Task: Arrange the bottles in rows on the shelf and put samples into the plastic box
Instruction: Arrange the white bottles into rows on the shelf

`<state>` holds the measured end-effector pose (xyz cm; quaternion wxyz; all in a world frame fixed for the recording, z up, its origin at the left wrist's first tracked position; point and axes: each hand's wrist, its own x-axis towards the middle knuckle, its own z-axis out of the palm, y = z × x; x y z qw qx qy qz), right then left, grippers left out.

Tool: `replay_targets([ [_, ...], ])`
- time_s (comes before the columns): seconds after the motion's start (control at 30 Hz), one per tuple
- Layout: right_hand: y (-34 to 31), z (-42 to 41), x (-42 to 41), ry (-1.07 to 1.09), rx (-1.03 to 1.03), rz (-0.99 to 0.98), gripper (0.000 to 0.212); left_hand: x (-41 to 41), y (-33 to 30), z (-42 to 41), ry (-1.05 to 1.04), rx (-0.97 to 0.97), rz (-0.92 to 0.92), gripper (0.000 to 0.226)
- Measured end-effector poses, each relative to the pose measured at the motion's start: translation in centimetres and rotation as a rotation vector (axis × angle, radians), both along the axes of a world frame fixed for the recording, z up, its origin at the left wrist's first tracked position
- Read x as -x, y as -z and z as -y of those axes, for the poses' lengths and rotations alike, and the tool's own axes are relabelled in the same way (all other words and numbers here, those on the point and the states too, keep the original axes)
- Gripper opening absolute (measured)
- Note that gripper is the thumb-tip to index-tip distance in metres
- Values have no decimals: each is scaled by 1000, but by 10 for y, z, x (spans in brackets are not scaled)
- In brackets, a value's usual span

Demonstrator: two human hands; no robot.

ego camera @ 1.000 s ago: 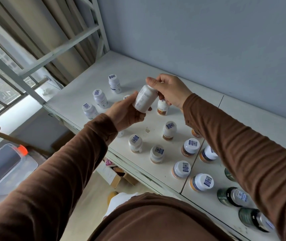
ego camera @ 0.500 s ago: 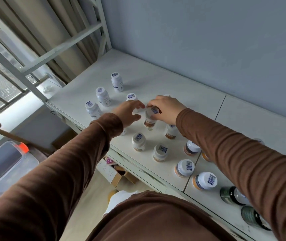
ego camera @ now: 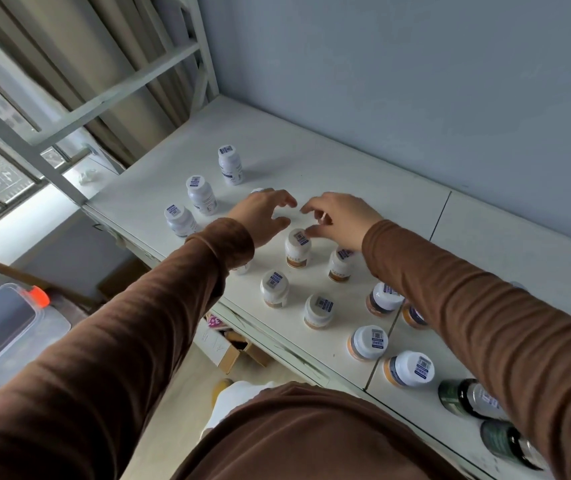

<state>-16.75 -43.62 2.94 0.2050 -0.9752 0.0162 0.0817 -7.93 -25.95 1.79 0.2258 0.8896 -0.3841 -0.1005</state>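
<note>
Fingers (ego camera: 286, 202) of the left hand (ego camera: 260, 216) are loosely curled and hold nothing; those of the right hand (ego camera: 341, 220) are likewise bent and empty, both hands hovering over the white shelf (ego camera: 312, 168). A white bottle (ego camera: 298, 247) with a brown band at its base stands upright just below the two hands, its barcoded cap near the right thumb, though whether they touch cannot be told. More capped bottles stand around it: three all-white ones (ego camera: 201, 195) in a slanting line to the left, and a double row of brown-banded ones (ego camera: 369, 341) running toward the right along the shelf's front edge. Two dark bottles (ego camera: 467, 398) lie on their sides at the far right. A clear plastic box (ego camera: 3, 327) with an orange clip sits down on the left, well apart from the shelf. The bottles look like light, rigid plastic with smooth sides, probably easy to tip, so a hold round the cap or upper body would suit best.
</note>
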Motion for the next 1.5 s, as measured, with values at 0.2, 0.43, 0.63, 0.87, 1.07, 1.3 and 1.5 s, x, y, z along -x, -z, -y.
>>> replay_targets([
  [0.2,2,45,-14,152,68,165,30,-8,0,32,-5,-45,45,33],
  [0.43,29,46,-30,7,167,-27,47,-16,17,56,-40,-140,-9,38],
  [0.63,8,56,-37,114,-88,129,34,-20,20,55,-96,42,-207,42],
  [0.87,-43,50,-40,346,-650,245,28,-22,-14,47,-190,737,-1008,29],
  [1.07,-65,31,-35,372,-711,261,45,-19,-26,43,-272,726,-1457,50],
  [1.3,-57,34,-36,379,-582,262,48,-17,-19,47,-254,721,-1422,42],
  [1.5,-50,49,-33,343,-430,224,41,-10,-21,50,-115,729,-1154,25],
])
